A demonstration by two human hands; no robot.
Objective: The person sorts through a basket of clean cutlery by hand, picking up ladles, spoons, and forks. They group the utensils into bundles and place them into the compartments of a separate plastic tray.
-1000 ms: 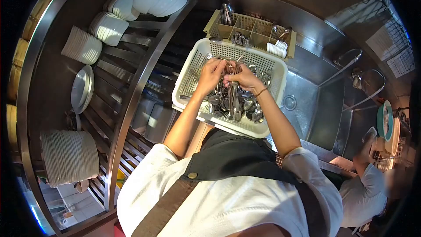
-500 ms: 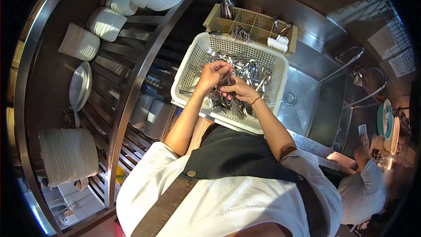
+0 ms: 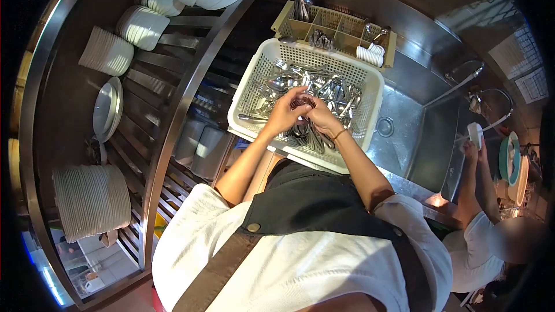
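A bunch of forks (image 3: 311,138) is gathered between my two hands, handles hanging down toward me and heads mostly hidden by my fingers. My right hand (image 3: 324,118) is closed around the bunch. Curled over the fork heads from the other side is my left hand (image 3: 284,114), its fingertips meeting the right hand. Below and beyond them, a cream perforated basket (image 3: 247,88) holds a jumble of loose metal cutlery (image 3: 332,88).
Behind the basket stands a divided cutlery holder (image 3: 283,22) with spoons and white soup spoons. A metal sink (image 3: 399,121) lies to the right, where a co-worker's hands (image 3: 471,150) hold a white item. Stacked plates (image 3: 92,202) and bowls (image 3: 143,26) fill a rack at left.
My left hand has lowered and closed in against the right around the fork heads. The co-worker's hands have moved up toward the tap with a white item.
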